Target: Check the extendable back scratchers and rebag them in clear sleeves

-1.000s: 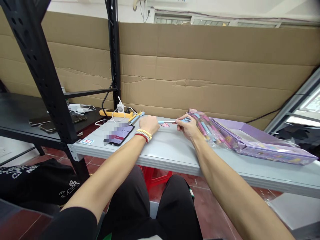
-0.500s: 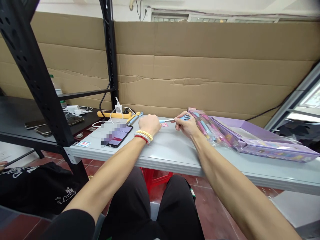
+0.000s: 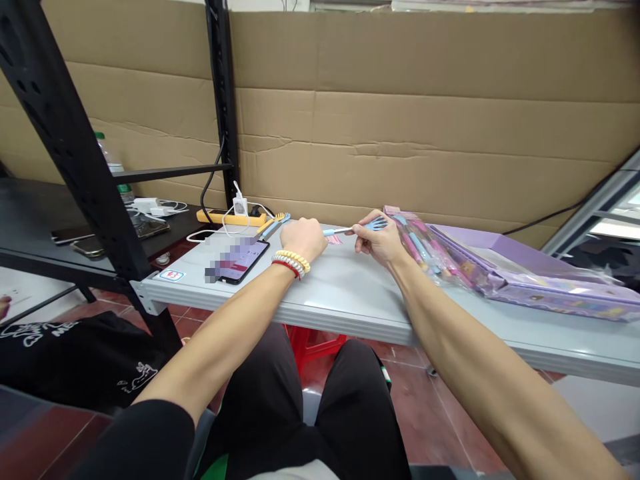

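A thin tool with a blue handle, a silvery shaft and a blue clawed head (image 3: 377, 224) is held level above the grey table (image 3: 350, 287). My left hand (image 3: 303, 240), wearing bracelets at the wrist, is closed around its handle end. The clawed end is pinched by my right hand (image 3: 377, 240), the prongs showing past the fingers. Beneath the tool lies a small pink-and-white printed piece (image 3: 334, 240). Left of my left hand are a yellow clawed tool (image 3: 267, 225) and a blue clawed tool (image 3: 279, 223), lying side by side.
A phone (image 3: 245, 262) lies on the left, before a yellow power strip (image 3: 215, 217) with a white charger (image 3: 240, 205). Bagged colourful tools (image 3: 425, 247) and an open purple box (image 3: 560, 293) occupy the right. A black shelf post (image 3: 75, 140) stands left.
The view has tilted down and shifted slightly, so the table items appear higher. Both hands keep hold of the tool, with little movement between them.
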A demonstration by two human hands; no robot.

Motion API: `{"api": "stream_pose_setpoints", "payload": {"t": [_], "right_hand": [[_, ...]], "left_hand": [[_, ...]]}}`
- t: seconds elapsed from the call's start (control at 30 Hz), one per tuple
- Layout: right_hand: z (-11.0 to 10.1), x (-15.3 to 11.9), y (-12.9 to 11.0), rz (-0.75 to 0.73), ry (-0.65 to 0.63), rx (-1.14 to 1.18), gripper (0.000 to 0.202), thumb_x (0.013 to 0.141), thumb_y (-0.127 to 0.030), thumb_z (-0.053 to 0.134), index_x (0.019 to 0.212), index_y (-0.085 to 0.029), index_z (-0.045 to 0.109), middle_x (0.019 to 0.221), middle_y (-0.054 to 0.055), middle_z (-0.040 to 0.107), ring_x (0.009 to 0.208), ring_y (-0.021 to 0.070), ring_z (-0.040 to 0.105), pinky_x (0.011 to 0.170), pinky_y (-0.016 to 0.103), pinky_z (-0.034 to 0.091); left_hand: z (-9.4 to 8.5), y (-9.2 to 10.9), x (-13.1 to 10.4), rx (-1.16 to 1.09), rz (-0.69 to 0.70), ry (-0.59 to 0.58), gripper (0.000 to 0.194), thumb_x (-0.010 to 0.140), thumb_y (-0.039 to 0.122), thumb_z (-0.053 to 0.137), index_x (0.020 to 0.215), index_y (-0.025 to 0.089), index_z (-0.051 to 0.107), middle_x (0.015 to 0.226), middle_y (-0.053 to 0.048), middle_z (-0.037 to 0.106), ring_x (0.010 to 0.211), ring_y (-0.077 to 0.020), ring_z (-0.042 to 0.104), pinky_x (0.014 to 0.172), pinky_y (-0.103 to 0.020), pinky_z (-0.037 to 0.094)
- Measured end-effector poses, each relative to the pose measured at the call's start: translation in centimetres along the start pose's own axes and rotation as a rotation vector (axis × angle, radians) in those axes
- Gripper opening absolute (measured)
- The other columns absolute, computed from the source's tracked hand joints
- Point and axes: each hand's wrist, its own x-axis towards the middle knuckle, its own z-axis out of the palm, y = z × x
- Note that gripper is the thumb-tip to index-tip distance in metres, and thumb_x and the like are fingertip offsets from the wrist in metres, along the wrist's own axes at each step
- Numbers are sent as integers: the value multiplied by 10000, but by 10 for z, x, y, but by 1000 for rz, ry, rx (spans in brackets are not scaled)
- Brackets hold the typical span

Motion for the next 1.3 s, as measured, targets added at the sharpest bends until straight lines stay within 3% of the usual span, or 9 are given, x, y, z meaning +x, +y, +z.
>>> {"api": "stream_pose_setpoints", "payload": {"t": [0.17, 0.4, 0.57, 0.67, 0.83, 0.93, 1.03, 1.2, 1.3], "right_hand": [[-2, -2, 6, 66, -27, -21, 482, 557, -416, 836, 754, -208, 449, 615, -13, 682, 369, 154, 586, 352, 251, 464], [-2, -4, 14, 134, 19, 73, 424, 582, -367, 791, 854, -215, 503, 590, -13, 674, 408, 141, 592, 338, 206, 398], [-14, 3, 14, 189, 93, 167, 350, 607, -382, 746, 829, -206, 540, 591, -2, 661, 450, 135, 591, 354, 214, 409], [-17, 4, 16, 182, 163, 125, 366, 581, -417, 786, 742, -193, 544, 563, -8, 630, 428, 110, 560, 338, 192, 376], [-8, -1, 18, 247, 54, 35, 447, 517, -460, 837, 755, -165, 600, 654, 20, 667, 477, 116, 594, 339, 183, 377], [-3, -4, 17, 276, -33, -38, 442, 523, -468, 833, 744, -147, 623, 680, 40, 674, 494, 123, 604, 340, 185, 377], [0, -5, 16, 282, -24, -92, 442, 537, -498, 820, 714, -152, 611, 659, 40, 665, 479, 115, 592, 343, 182, 366], [-7, 1, 10, 208, 216, -292, 453, 601, -561, 764, 766, -186, 570, 643, 39, 659, 467, 126, 577, 361, 202, 351], [-29, 5, -6, 64, 339, -580, 362, 696, -531, 680, 709, -181, 590, 636, 48, 655, 527, 145, 584, 477, 247, 429]], "left_hand": [[5, -3, 1, 3, 21, -36, 350, 797, 385, 552, 998, 146, 711, 984, -175, 693, 951, -261, 656, 835, -338, 489], [18, -14, 9, -39, 96, -63, 313, 775, 343, 562, 959, 147, 724, 945, -185, 705, 920, -291, 667, 763, -337, 500], [21, -15, 4, -231, 302, 5, 343, 853, 460, 489, 1049, 239, 663, 912, -68, 723, 883, -235, 664, 767, -312, 486], [22, -12, 2, -319, 483, -5, 340, 909, 396, 434, 1185, 283, 595, 1010, -31, 718, 931, -197, 656, 796, -282, 474], [27, -10, 3, -363, 614, -13, 355, 939, 340, 392, 1242, 269, 562, 1105, -38, 694, 994, -186, 640, 832, -274, 463], [28, -10, 3, -380, 600, -20, 362, 957, 370, 337, 1169, 258, 608, 1073, -33, 702, 960, -179, 643, 809, -267, 460], [27, -11, 3, -345, 539, -40, 379, 958, 375, 309, 1091, 247, 640, 1011, -44, 713, 917, -192, 648, 772, -275, 456], [28, -16, 8, -240, 369, -33, 409, 955, 402, 284, 1067, 222, 633, 1009, -88, 710, 920, -225, 649, 749, -299, 448], [30, -19, 11, -185, 328, -16, 406, 946, 424, 304, 1047, 216, 638, 1047, -101, 701, 965, -237, 639, 757, -305, 446]]}}
